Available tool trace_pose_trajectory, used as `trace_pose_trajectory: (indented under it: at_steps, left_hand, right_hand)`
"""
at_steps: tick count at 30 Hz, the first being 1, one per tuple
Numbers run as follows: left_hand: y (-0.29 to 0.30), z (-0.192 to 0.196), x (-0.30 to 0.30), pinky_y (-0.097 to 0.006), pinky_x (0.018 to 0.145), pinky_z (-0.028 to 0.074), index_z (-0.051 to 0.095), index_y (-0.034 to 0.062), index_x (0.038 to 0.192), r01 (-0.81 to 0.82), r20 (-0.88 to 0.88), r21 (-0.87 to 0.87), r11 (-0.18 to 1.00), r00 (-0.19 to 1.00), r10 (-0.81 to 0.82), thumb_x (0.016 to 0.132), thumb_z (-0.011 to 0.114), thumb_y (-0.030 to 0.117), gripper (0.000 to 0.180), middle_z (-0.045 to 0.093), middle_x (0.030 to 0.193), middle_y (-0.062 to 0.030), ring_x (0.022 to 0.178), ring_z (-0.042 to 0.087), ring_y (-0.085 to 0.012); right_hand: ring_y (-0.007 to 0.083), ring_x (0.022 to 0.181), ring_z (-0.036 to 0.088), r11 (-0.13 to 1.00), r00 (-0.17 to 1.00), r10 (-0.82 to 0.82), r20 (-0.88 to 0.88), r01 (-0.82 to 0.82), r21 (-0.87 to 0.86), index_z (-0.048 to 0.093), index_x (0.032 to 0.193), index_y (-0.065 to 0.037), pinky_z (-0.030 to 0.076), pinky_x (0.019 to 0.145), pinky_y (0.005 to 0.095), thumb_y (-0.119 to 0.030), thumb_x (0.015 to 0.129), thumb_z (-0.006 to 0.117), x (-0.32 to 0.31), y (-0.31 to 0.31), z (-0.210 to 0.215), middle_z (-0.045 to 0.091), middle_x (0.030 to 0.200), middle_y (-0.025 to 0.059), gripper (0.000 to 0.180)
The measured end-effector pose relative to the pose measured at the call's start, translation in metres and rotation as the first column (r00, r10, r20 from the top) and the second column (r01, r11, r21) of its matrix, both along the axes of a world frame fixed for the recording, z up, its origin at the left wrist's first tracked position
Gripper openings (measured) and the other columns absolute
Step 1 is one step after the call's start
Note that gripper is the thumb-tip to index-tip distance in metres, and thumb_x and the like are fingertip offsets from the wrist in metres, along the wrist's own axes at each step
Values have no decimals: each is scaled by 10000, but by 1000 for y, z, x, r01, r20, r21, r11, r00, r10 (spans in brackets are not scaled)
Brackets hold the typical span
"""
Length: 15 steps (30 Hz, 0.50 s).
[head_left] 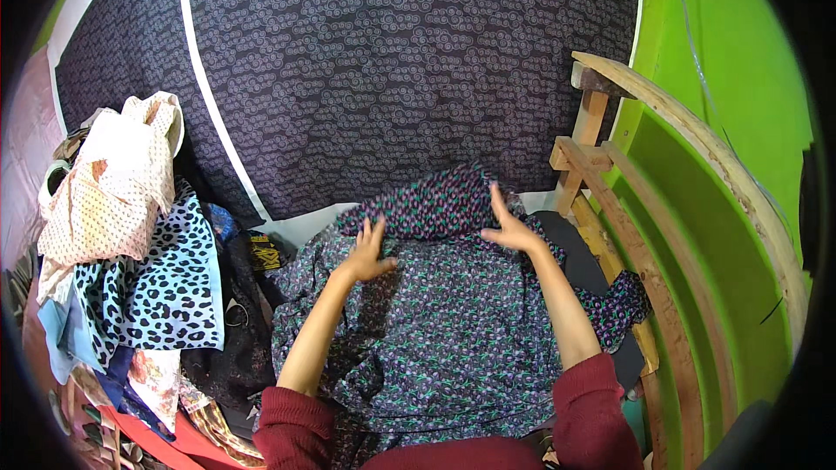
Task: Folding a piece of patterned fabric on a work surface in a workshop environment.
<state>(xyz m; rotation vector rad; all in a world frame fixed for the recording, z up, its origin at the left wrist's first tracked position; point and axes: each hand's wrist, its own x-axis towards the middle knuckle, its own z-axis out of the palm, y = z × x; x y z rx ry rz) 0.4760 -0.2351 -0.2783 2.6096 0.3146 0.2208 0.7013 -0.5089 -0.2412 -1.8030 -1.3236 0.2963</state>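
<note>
A dark floral garment (444,331), patterned in small purple, green and white marks, lies spread out in front of me. Its far part is turned over into a darker flap (427,207), slightly blurred along the upper edge. My left hand (367,254) is at the flap's near left edge, fingers apart. At the flap's right end, my right hand (512,228) has its thumb and fingers spread. Neither hand grips the cloth; whether the fingertips touch it I cannot tell. A sleeve-like piece of the same fabric (620,303) reaches out to the right.
To the left is a heap of clothes, with a cream dotted cloth (109,183) above a light blue leopard-print cloth (174,283). A wooden rail frame (662,296) runs along the right, before a green wall (740,26). Dark patterned fabric (392,61) hangs behind.
</note>
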Motion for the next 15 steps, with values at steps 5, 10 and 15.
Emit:
trace_pose_trajectory:
  at_steps: [5,10,15]
  left_hand:
    - [-42,4,-61,-636,1040,138,222,258,1437,159,-606,229,960,796,13,641,673,629,987,63,1511,-155,1366,71,-431]
    - [-48,-54,-106,-588,1011,281,407,227,1351,-5,-179,296,955,982,60,786,612,379,620,215,1483,-123,1318,253,-432]
    - [-44,-72,-103,-544,980,347,604,166,1139,-54,42,543,838,998,37,806,563,195,337,463,1344,-71,1217,438,-363]
  right_hand:
    - [351,1388,69,664,924,74,376,236,-710,136,1455,-139,157,1100,462,-531,724,654,-55,-56,-40,46,1496,219,978]
    - [333,1380,141,803,883,-192,429,393,-449,217,1436,-125,208,1085,479,-365,772,666,-88,-87,-84,148,1484,206,837]
    - [309,1305,334,870,803,-361,474,473,-138,468,1303,-96,324,1053,382,-16,807,561,-82,-84,-106,378,1391,165,511]
